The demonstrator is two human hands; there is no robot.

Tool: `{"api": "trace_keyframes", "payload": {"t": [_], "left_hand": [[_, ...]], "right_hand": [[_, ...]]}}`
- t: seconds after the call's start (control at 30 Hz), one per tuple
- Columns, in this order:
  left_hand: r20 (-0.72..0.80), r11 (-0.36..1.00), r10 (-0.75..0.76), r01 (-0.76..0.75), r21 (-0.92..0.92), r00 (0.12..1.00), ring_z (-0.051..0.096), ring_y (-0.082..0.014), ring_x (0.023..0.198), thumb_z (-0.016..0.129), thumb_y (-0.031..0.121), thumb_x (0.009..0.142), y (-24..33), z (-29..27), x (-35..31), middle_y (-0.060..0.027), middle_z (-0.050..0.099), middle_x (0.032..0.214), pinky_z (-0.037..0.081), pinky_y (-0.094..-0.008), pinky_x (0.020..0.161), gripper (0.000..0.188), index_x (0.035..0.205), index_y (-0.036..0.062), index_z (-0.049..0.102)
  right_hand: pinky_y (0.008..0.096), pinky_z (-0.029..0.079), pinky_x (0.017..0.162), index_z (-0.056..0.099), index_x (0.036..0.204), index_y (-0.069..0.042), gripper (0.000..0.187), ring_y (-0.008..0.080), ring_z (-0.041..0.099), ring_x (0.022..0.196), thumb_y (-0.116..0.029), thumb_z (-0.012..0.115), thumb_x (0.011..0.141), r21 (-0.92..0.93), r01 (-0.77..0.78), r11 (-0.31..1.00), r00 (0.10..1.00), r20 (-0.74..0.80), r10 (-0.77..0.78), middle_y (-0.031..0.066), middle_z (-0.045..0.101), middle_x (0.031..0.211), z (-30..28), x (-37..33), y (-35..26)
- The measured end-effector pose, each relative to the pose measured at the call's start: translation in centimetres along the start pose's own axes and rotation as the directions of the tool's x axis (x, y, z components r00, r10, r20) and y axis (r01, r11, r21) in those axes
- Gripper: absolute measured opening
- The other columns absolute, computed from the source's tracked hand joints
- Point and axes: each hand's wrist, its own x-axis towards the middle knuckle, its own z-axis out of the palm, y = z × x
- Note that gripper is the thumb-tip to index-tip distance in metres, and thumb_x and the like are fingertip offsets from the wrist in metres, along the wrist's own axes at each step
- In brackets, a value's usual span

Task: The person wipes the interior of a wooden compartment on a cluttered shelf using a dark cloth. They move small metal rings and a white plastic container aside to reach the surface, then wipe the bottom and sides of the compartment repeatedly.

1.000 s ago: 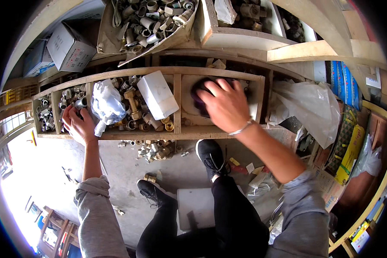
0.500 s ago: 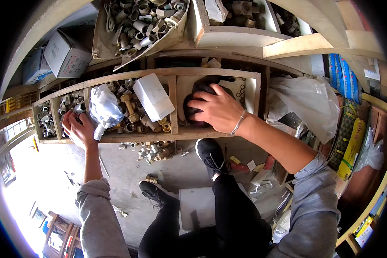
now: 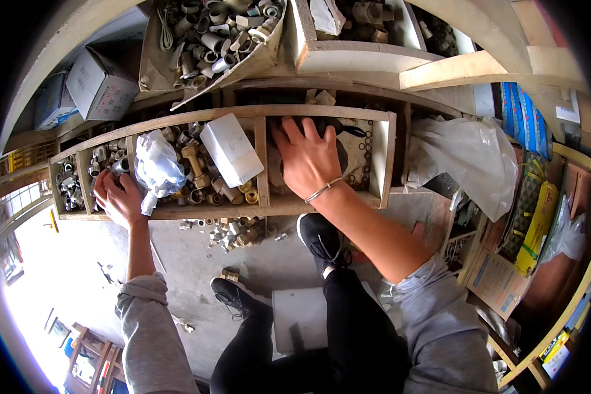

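Note:
A long wooden drawer (image 3: pixel 203 211) with several compartments lies across the view. My left hand (image 3: pixel 121 202) reaches over its front board into a left compartment. Its thumb and fingers stay apart, curving beside a round metal pipe fitting (image 3: pixel 120 166). In the right-hand compartment, my right hand (image 3: pixel 310 161) presses down with bent fingers at the left side. Under and beside it shows a black object (image 3: pixel 342 155), mostly covered, its kind unclear. Small rings (image 3: pixel 366 146) lie along that compartment's right side. Between my hands are a clear plastic bag (image 3: pixel 157 163), a white box (image 3: pixel 232 150) and brass fittings (image 3: pixel 196 161).
Above the drawer, a cardboard box (image 3: pixel 156 79) holds many fittings, beside a white-sided bin (image 3: pixel 361 56). A plastic sheet (image 3: pixel 463 157) hangs at the right. Loose fittings (image 3: pixel 236 231) lie on the floor before the drawer, near my shoes (image 3: pixel 323 240).
My right hand has moved left and toward the back within its compartment, and the forearm swung left, uncovering more of the right side. My left hand has stayed in place.

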Motion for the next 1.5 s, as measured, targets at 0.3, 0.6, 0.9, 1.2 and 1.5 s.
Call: {"api": "trace_keyframes", "payload": {"t": [0.3,0.6,0.9,1.2,1.5], "left_hand": [[-0.009,1.000,-0.004,0.004,0.010,1.000,0.051,-0.0276,0.115,0.052,0.033,0.084,0.1,-0.2,-0.1,-0.0004,0.051,0.131,0.041,-0.0451,0.098,0.033,0.103,0.0099,0.063],[0.004,1.000,0.001,-0.001,0.002,1.000,0.050,-0.0282,0.116,0.052,0.033,0.085,0.2,0.1,-0.2,-0.0005,0.051,0.130,0.041,-0.0444,0.099,0.032,0.104,0.0104,0.064],[-0.025,1.000,0.004,-0.004,-0.024,1.000,0.051,-0.0285,0.114,0.053,0.033,0.083,0.5,-0.2,-0.1,-0.0010,0.053,0.129,0.044,-0.0459,0.097,0.032,0.103,0.0107,0.064],[0.008,1.000,-0.020,0.020,-0.004,1.000,0.050,-0.0282,0.118,0.053,0.034,0.084,0.4,-0.4,-0.2,-0.0002,0.052,0.130,0.044,-0.0455,0.097,0.033,0.104,0.0113,0.064],[0.025,1.000,0.019,-0.019,0.010,1.000,0.049,-0.0277,0.119,0.052,0.034,0.084,-0.8,0.5,-0.3,-0.0004,0.051,0.131,0.042,-0.0454,0.099,0.032,0.101,0.0102,0.063]], "right_hand": [[0.0444,0.039,0.079,0.068,0.114,-0.015,0.036,0.0213,0.053,0.101,-0.015,0.063,0.078,0.186,0.196,0.963,0.974,0.076,-0.213,0.0019,0.060,0.108,-1.0,-0.8,2.9],[0.0443,0.038,0.080,0.065,0.122,-0.016,0.038,0.0213,0.051,0.103,-0.019,0.059,0.085,0.141,-0.121,0.983,0.993,0.022,0.119,0.0010,0.057,0.110,0.0,0.1,0.1],[0.0455,0.038,0.088,0.067,0.121,-0.026,0.040,0.0216,0.051,0.109,-0.016,0.059,0.083,0.116,0.144,0.983,0.974,0.160,-0.161,0.0005,0.057,0.116,-1.1,-1.0,2.3],[0.0457,0.037,0.095,0.075,0.099,-0.030,0.035,0.0214,0.050,0.114,-0.008,0.064,0.074,0.114,0.205,0.972,0.828,0.510,-0.234,0.0005,0.059,0.116,-5.4,-1.9,5.7],[0.0441,0.037,0.093,0.075,0.083,-0.026,0.018,0.0197,0.053,0.109,-0.015,0.068,0.071,0.274,0.404,0.873,0.813,0.329,-0.480,-0.0013,0.059,0.103,-3.1,-1.4,2.6]]}}
